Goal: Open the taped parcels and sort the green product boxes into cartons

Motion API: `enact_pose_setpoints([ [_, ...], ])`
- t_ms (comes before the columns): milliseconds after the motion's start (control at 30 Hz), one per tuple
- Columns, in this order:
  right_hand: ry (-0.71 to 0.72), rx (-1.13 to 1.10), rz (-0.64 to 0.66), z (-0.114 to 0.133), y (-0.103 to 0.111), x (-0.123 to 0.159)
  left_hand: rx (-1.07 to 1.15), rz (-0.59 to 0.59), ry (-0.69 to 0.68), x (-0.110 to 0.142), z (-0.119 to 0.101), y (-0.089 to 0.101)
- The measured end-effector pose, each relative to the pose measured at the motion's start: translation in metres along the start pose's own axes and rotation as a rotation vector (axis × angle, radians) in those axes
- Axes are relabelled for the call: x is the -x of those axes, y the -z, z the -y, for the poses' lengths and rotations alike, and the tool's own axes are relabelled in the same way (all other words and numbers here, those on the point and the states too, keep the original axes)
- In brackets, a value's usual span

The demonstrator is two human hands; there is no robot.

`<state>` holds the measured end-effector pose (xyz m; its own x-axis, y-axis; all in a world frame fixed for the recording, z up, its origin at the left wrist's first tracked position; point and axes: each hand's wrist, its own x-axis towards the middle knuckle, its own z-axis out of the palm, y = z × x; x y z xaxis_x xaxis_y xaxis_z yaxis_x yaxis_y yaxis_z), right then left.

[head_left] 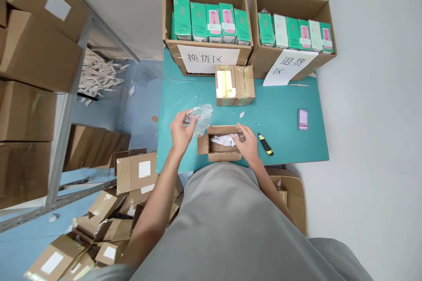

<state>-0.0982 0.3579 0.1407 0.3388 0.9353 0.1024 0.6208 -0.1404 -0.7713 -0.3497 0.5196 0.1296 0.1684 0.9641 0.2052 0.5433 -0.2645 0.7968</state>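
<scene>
My left hand (181,129) is closed on a crumpled piece of clear plastic wrap (201,117), held just above the green table (283,140). A small open cardboard box (220,145) sits at the table's near edge with white paper (224,140) inside. My right hand (247,142) rests on the right side of that box, fingers reaching into the opening and touching the white paper.
A yellow-and-black utility knife (265,144) lies right of the box, a phone (302,119) farther right. A taped small box (234,84) stands behind. Two large labelled cartons (207,30) (293,30) hold green packages. Many small boxes (108,224) litter the floor left; shelving (36,74) stands there.
</scene>
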Motion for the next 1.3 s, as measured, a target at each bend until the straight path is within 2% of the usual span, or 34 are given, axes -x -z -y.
enact_pose_setpoints([
  [67,0.018,-0.032,0.046,0.011,0.005,0.004,0.022,0.116,-0.11,0.012,-0.032,-0.001],
  [133,0.052,-0.023,0.111,0.016,0.008,0.005,0.049,0.248,-0.188,0.028,-0.054,-0.011],
  [233,0.071,0.063,0.212,0.007,0.008,0.005,0.089,0.393,-0.228,0.054,-0.064,-0.031],
  [367,0.036,0.213,0.257,-0.023,-0.001,0.008,0.028,0.508,-0.157,0.077,-0.047,-0.049],
  [500,0.063,0.333,0.295,-0.044,-0.013,0.016,-0.133,0.653,-0.103,0.088,-0.021,-0.065],
  [633,0.104,0.362,0.299,-0.048,-0.018,0.019,-0.243,0.78,-0.078,0.087,-0.006,-0.095],
  [767,0.125,0.349,0.314,-0.048,-0.017,0.017,-0.29,0.859,-0.018,0.079,-0.005,-0.127],
  [867,0.122,0.289,0.248,-0.051,-0.011,0.017,-0.319,0.884,-0.021,0.078,-0.008,-0.137],
  [967,0.121,0.212,0.124,-0.058,0.0,0.02,-0.279,0.829,-0.074,0.083,-0.011,-0.127],
  [1033,0.098,0.172,0.051,-0.068,0.009,0.022,-0.215,0.717,-0.097,0.09,-0.013,-0.109],
  [1100,0.058,0.139,0.005,-0.082,0.014,0.025,-0.193,0.548,-0.046,0.096,-0.012,-0.087],
  [1200,-0.03,0.079,0.001,-0.108,0.013,0.028,-0.233,0.224,0.163,0.101,0.0,-0.057],
  [1300,-0.147,-0.007,0.081,-0.133,0.001,0.03,-0.145,-0.034,0.512,0.104,0.022,-0.043],
])
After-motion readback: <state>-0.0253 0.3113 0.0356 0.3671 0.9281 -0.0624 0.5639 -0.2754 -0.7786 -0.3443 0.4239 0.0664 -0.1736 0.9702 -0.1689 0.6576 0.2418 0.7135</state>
